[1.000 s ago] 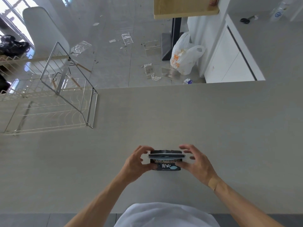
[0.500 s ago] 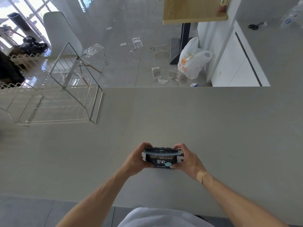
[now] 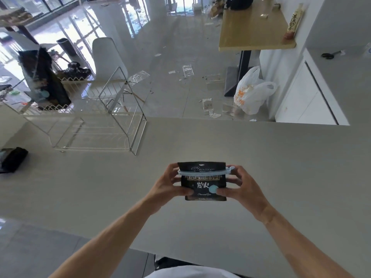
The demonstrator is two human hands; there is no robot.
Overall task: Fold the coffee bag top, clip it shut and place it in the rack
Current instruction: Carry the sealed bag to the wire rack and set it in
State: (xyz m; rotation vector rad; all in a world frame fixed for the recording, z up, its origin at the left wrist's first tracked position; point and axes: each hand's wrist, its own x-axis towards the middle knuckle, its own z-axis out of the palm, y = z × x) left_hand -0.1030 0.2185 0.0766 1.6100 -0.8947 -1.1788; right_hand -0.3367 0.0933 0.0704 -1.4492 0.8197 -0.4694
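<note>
A small black coffee bag (image 3: 202, 184) with white and gold print is held upright above the counter, its front facing me. A pale blue clip (image 3: 202, 172) runs across the bag just below its folded top. My left hand (image 3: 166, 185) grips the bag's left side and my right hand (image 3: 239, 183) grips its right side, thumbs on the front. The white wire rack (image 3: 94, 135) stands on the counter at the far left, well apart from the bag. Another black coffee bag (image 3: 47, 83) stands in the rack's far left part.
A grey counter (image 3: 261, 167) spreads under my hands, its far edge behind the rack. A dark pouch (image 3: 12, 159) lies at the left edge. Beyond are a white chair (image 3: 108, 55), a wooden table (image 3: 255, 27), a plastic bag (image 3: 251, 93) and littered floor.
The bag has been lifted and tilted upright so its front faces me. My view has risen and swung, bringing the rack's far end and the second bag into sight.
</note>
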